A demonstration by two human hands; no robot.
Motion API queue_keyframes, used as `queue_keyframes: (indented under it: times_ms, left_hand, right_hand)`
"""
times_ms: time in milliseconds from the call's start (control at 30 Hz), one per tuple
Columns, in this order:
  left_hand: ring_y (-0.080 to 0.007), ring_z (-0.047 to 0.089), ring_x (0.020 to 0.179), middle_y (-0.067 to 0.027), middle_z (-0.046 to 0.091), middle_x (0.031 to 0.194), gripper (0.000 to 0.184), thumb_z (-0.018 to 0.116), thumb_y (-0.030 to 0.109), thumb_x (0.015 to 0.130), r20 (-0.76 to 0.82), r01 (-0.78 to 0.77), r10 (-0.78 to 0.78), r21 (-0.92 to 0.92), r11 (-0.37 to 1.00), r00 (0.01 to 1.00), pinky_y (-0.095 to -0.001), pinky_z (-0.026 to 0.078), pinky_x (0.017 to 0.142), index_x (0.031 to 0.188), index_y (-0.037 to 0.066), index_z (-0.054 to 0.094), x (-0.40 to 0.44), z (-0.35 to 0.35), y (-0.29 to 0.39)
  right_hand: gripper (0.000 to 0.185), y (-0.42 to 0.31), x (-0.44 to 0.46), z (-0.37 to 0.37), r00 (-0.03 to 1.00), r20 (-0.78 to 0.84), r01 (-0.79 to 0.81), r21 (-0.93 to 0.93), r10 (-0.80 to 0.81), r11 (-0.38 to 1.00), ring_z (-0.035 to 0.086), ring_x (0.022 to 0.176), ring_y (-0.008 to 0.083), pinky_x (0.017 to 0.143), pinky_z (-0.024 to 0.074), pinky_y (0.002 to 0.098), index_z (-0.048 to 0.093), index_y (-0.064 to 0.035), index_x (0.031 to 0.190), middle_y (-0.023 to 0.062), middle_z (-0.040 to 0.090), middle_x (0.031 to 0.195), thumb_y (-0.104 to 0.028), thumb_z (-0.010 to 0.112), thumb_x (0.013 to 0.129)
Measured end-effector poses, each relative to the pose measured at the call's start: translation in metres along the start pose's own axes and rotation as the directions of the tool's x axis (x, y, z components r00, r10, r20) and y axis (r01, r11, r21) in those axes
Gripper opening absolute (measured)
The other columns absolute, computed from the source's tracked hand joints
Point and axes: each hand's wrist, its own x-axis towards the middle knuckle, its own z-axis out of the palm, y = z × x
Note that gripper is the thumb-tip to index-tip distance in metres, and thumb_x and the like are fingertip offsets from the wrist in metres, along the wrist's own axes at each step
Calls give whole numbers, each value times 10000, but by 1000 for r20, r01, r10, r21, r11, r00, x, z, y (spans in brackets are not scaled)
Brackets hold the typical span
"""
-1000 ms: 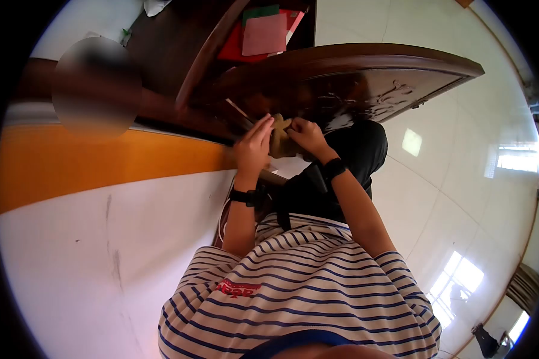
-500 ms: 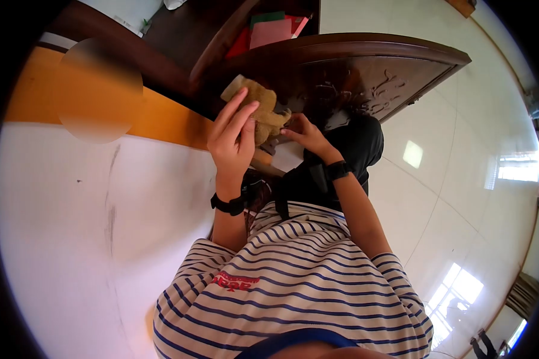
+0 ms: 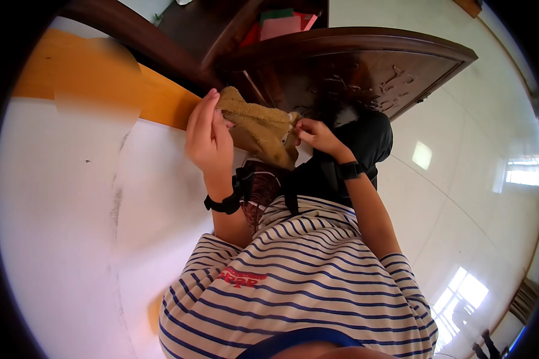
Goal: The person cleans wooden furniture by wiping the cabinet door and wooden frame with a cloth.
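Note:
A tan, fuzzy cloth [image 3: 259, 121] hangs stretched between my two hands, above my lap. My left hand [image 3: 209, 140] pinches its upper left corner, with the thumb and fingers raised. At the cloth's right edge, my right hand [image 3: 318, 136] has its fingers closed on a corner with a small pale patch. The lower part of the cloth droops toward a dark red patterned surface [image 3: 260, 190] beside my leg. Behind the cloth stands a dark carved wooden panel [image 3: 365, 84].
An open dark wooden compartment [image 3: 197, 27] holds red, pink and green folders [image 3: 281, 27]. A white wall [image 3: 60, 209] with an orange band [image 3: 167, 107] runs along my left. Glossy floor tiles [image 3: 449, 197] lie on the right, beyond my knee [image 3: 374, 140].
The cloth was bunched up and is now spread out between my hands. My left hand has moved left and slightly down; my right hand shifted slightly right.

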Motion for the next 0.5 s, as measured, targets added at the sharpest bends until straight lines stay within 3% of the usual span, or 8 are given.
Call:
queue_keyframes:
  times_ms: [100,167,233,300,333,367,433,500]
  left_hand:
    - [-155,654,723,-147,686,1100,266,494,-96,902,-83,-4,9,58,998,997,-223,516,542,1113,-50,649,8,-9,8]
    - [-183,661,814,-162,683,1112,267,477,-98,902,-197,-191,227,187,964,954,-234,524,592,1118,-71,631,15,-16,5]
    - [-229,661,975,-164,652,1190,279,496,-90,884,-174,-203,254,267,942,951,-302,556,739,1135,-68,615,20,-26,8]
    - [-245,626,1075,-165,611,1272,321,487,-92,881,-367,-33,29,-5,999,930,-328,521,877,1187,-62,583,26,-23,17]
    - [-259,547,1210,-178,488,1413,403,492,-67,900,-302,6,-65,-195,981,951,-341,465,987,1303,-64,493,23,-30,5]
    - [-259,547,1210,-178,488,1413,403,492,-67,900,-303,1,-61,-194,981,951,-341,465,987,1303,-64,493,26,-25,7]
    - [-275,464,1304,-188,369,1500,477,495,-6,933,-309,60,-222,-458,887,925,-365,386,1065,1396,-52,393,28,-6,17]
    - [-278,424,1337,-179,306,1533,515,496,22,943,-206,63,-156,-396,916,966,-373,359,1080,1429,-46,341,26,2,16]
  right_hand:
    - [110,-21,-1,5,992,-110,89,232,-65,969,672,746,125,699,500,250,571,1,854,43,645,759,-92,585,910]
    - [91,-60,0,4,979,-177,156,352,-98,923,673,756,123,695,494,245,560,1,844,32,633,761,-69,583,898]
    - [65,-106,0,1,878,-290,415,65,-381,908,654,740,103,687,480,229,568,-6,851,25,613,758,-52,602,882]
    - [56,-150,-1,-2,789,-279,518,-176,-547,837,554,701,82,669,430,208,539,-8,857,13,542,811,12,576,895]
    - [69,-169,1,-1,705,-319,586,-241,-634,774,505,684,96,646,421,227,545,-1,831,25,547,773,29,603,850]
    - [69,-185,4,-1,702,-319,590,-242,-637,770,505,684,96,646,421,227,545,-1,831,25,547,773,29,603,850]
    - [73,-212,10,-1,409,-202,757,-470,-890,454,518,688,125,626,417,252,557,6,836,43,560,757,28,624,821]
    - [90,-237,12,10,351,-191,775,-490,-917,399,529,658,169,621,424,271,576,-16,824,49,593,769,-15,660,794]
